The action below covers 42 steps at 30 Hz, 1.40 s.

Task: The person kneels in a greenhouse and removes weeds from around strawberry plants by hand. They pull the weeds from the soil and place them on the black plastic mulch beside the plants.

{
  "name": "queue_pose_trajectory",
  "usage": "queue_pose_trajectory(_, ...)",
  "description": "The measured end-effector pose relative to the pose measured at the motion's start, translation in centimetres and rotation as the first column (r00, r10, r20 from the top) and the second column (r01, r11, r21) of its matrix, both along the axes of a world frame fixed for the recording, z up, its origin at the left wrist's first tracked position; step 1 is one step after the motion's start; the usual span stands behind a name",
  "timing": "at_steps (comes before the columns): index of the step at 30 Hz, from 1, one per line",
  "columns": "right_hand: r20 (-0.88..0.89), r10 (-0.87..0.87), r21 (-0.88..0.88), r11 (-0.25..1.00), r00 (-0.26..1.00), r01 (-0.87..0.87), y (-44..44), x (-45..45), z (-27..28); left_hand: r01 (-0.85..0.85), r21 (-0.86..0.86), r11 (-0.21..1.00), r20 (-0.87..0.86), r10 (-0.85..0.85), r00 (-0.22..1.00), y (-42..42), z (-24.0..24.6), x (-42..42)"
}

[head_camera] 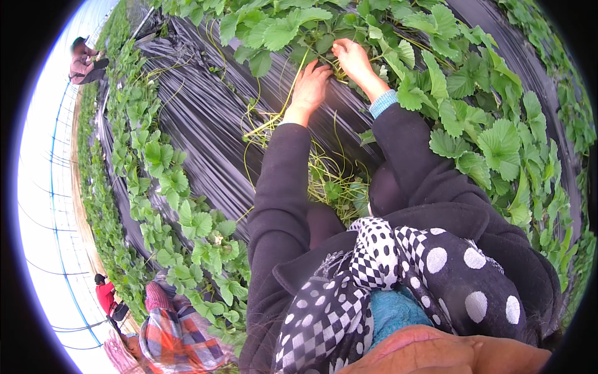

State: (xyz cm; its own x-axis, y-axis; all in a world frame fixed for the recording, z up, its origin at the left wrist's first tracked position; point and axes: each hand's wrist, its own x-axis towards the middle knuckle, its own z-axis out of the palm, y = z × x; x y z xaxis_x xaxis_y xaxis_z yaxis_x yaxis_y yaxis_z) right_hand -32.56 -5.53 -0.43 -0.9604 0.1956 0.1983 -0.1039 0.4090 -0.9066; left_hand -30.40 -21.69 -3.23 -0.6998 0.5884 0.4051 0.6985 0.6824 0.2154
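Observation:
A leafy strawberry plant (322, 37) grows through black plastic mulch film (205, 112) in front of me. My left hand (310, 89) reaches to the base of this plant, back of the hand up, its fingertips against the stems. Just right of it, my right hand (351, 58) is bent in among the leaves with fingers curled. Whether either hand grips a stem is hidden by the foliage and the fingers. A long pale-green runner (295, 86) passes beside my left hand. Cut-looking runners (327, 180) lie heaped on the film between my knees.
Dense strawberry rows run along the left (161, 159) and right (500, 145). A person in a plaid garment (175, 334) is close at lower left; a person in red (106, 294) and another in pink (83, 63) are farther off. A hooped greenhouse wall (56, 187) stands beyond.

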Motion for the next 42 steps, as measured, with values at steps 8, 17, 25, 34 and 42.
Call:
queue_pose_trajectory(8,-0.009,-0.007,0.078,0.997,1.000,0.008,-0.2,0.7,0.8,0.028,0.049,0.998,0.064,-0.031,0.997,-0.1,0.5,1.0)
queue_pose_trajectory(17,-0.013,0.026,0.011,1.000,1.000,-0.026,0.1,0.4,0.6,-0.006,0.091,0.996,0.017,0.004,1.000,-0.7,-0.3,3.9)
queue_pose_trajectory(25,-0.010,0.016,-0.037,0.999,1.000,-0.016,0.2,0.6,0.8,-0.281,-0.213,0.936,0.062,0.300,0.952,1.8,1.1,3.0)
queue_pose_trajectory(34,0.051,0.055,0.038,0.998,0.997,-0.057,0.0,0.7,1.4,-0.277,0.187,0.943,0.177,0.245,0.953,3.5,-0.9,7.2)
queue_pose_trajectory(42,0.043,0.062,0.073,0.995,0.997,-0.065,0.1,0.7,1.4,-0.468,0.110,0.877,0.026,0.468,0.884,5.1,-2.3,8.4)
